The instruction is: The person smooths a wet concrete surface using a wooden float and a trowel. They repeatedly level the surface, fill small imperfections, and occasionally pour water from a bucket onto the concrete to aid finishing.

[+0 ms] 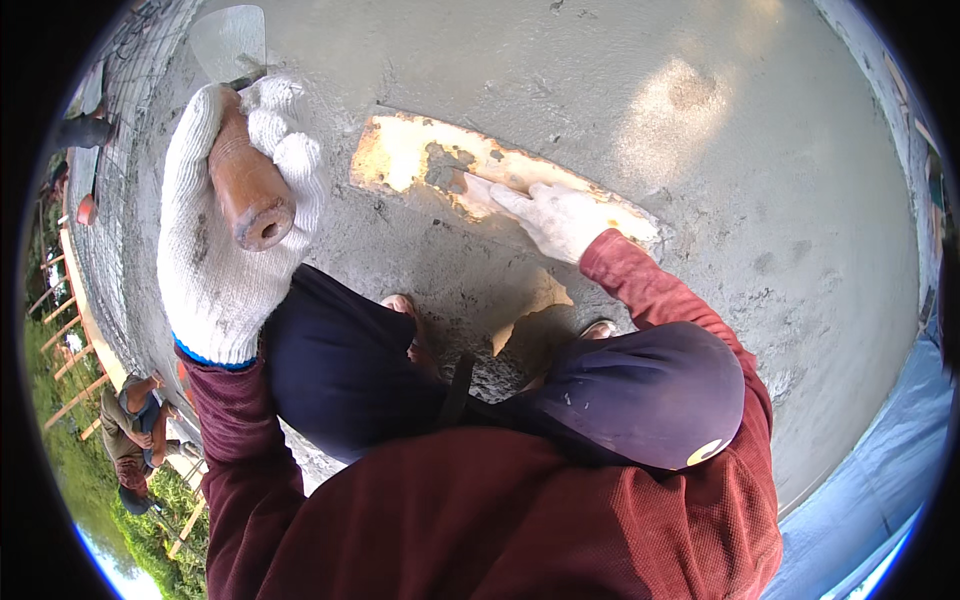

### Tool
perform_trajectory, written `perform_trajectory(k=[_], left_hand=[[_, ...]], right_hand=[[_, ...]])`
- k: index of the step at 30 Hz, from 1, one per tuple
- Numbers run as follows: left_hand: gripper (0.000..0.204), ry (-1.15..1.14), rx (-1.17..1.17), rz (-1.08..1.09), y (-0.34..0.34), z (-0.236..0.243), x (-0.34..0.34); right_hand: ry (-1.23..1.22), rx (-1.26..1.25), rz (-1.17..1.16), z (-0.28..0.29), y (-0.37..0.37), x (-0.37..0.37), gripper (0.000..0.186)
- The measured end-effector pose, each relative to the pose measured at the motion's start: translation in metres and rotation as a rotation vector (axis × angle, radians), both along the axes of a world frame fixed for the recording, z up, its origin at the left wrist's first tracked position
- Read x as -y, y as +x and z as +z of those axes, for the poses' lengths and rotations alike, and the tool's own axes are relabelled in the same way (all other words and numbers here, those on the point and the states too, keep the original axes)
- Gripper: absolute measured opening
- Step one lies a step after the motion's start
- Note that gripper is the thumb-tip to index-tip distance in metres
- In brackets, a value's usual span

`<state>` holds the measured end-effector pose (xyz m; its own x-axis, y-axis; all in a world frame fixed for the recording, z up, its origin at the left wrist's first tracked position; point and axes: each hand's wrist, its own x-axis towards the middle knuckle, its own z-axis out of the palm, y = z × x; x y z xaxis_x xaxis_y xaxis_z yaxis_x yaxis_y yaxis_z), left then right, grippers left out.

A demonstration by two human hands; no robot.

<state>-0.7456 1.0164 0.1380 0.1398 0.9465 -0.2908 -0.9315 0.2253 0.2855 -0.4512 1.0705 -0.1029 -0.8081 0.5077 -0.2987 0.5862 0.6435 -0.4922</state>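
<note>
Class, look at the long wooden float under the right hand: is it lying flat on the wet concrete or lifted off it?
Lying flat: the float rests on the concrete, pressed by the right hand.

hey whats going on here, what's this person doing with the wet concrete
A person squatting on a fresh grey concrete slab is working its surface with both gloved hands. The right hand presses down on a long flat wooden float lying on the wet concrete. The left hand is raised, gripping the brown wooden handle of a steel trowel, its blade clear of the surface. The concrete around the float looks rough and freshly worked. Another person crouches below the slab's edge at left.
</note>
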Motion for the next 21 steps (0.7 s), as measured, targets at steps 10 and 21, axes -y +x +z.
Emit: perform_trajectory(k=[10,21], left_hand=[[0.058,-0.044,-0.602,0.343,-0.052,0.040,0.079],[0.064,0.188,-0.377,0.173,-0.066,-0.011,0.065]], right_hand=[[0.186,0.063,0.057,-0.013,0.150,-0.004,0.056],[0.046,-0.050,0.177,-0.011,-0.113,0.012,0.085]])
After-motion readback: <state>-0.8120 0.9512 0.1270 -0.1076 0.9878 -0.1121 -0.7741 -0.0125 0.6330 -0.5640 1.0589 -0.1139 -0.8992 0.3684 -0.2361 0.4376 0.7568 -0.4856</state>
